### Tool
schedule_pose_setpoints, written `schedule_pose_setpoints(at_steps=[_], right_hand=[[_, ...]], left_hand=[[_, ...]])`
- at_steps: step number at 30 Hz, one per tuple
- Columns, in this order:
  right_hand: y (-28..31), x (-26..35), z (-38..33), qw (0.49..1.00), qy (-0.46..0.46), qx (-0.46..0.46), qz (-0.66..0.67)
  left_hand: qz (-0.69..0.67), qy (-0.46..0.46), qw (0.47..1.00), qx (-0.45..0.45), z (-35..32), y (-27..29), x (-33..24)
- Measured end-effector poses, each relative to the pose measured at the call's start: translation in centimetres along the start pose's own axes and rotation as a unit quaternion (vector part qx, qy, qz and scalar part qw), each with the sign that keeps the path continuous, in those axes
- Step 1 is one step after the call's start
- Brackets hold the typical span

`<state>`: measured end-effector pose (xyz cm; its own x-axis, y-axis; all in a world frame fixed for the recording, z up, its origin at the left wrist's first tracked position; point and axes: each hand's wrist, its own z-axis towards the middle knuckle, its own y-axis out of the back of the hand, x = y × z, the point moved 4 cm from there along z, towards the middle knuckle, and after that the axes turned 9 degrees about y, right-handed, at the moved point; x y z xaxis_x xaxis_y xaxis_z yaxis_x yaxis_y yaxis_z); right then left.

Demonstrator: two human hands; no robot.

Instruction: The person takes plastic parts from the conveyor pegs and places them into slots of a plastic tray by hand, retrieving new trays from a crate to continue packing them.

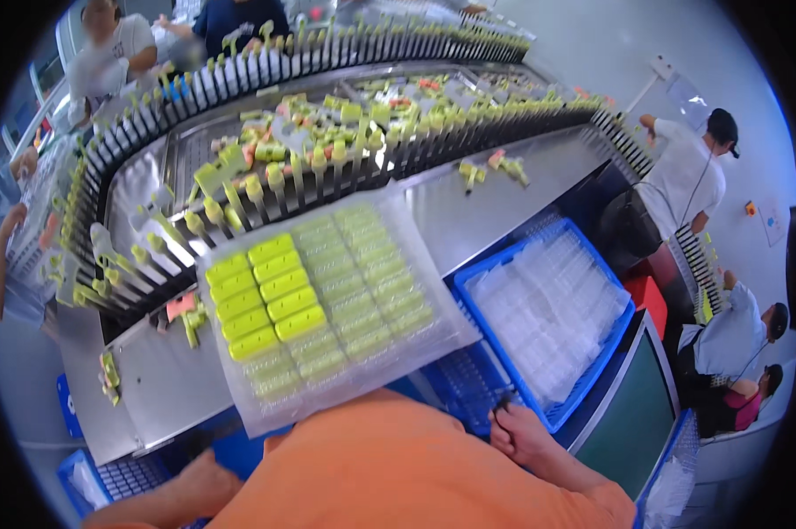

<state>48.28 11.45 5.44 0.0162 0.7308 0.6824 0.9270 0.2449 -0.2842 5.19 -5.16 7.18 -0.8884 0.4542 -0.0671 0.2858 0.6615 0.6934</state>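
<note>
On the bench edge in front of me lies a translucent plastic tray [371, 353]. Bright yellow-green rectangular blocks [274, 278] fill pockets on its left side; elsewhere, paler green shapes show through the clear plastic. Low at the right, my right hand [519, 434] is closed around a small black thing [504, 403], its kind not clear, beside a blue crate. My left hand [208, 483] is down at the lower left, below the bench edge and away from the tray. Its fingers are blurred and partly hidden.
A blue crate [564, 397] holds stacked clear plastic trays [548, 309]. Behind my tray, a conveyor [186, 150] edged with upright black slats carries yellow-green and pink pieces. A green-topped surface [631, 423] stands at right. Co-workers [693, 167] are around the line.
</note>
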Motion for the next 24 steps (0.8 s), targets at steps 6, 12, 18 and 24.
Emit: schedule_pose_setpoints(at_steps=[6,12,18,24], right_hand=[[-3.8,-0.6,4.5,0.978,0.091,0.033,-0.187],[-1.9,-3.7,7.2,0.944,0.080,0.066,-0.312],[-1.0,-3.2,6.4,0.952,0.076,0.062,-0.290],[-0.7,-2.5,6.6,0.965,0.061,0.066,-0.246]], left_hand=[[-0.088,-0.100,0.963,-0.235,0.6,3.2,-1.6],[0.175,-0.024,0.923,-0.343,3.7,3.4,-3.3],[-0.003,0.136,0.858,-0.496,3.7,1.3,-5.6],[-0.178,0.182,0.740,-0.622,3.6,-0.1,-7.0]])
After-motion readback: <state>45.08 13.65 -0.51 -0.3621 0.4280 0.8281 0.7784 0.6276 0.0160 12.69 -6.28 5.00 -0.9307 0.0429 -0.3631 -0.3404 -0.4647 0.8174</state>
